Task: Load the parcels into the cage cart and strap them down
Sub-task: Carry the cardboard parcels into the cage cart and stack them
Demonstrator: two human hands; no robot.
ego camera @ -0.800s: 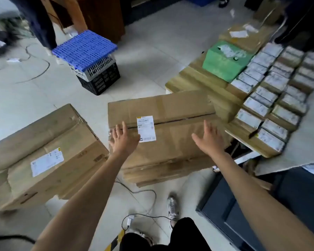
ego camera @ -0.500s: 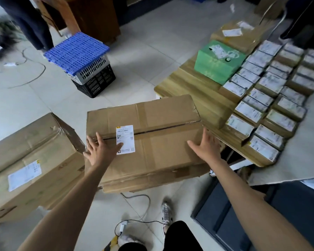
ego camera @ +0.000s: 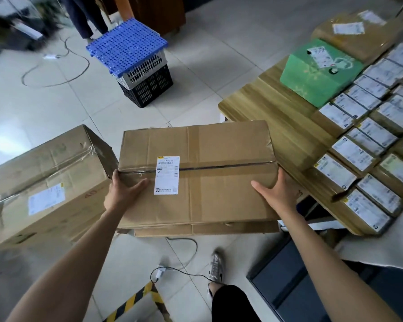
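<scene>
Gripping the large brown cardboard box [ego camera: 221,145] at opposite ends, left hand [ego camera: 122,194] and right hand [ego camera: 280,194] each set a thumb on top, fingers curled over the edge.

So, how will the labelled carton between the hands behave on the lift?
Likely awkward, needing both grips: left hand and right hand sit at opposite ends of the carton. Creased top suggests soft walls that may sag. Glossy tape could be slippery.

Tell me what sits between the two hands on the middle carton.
Head view: between the left hand and right hand lies the carton top, with a white shipping label and a centre seam.
</scene>
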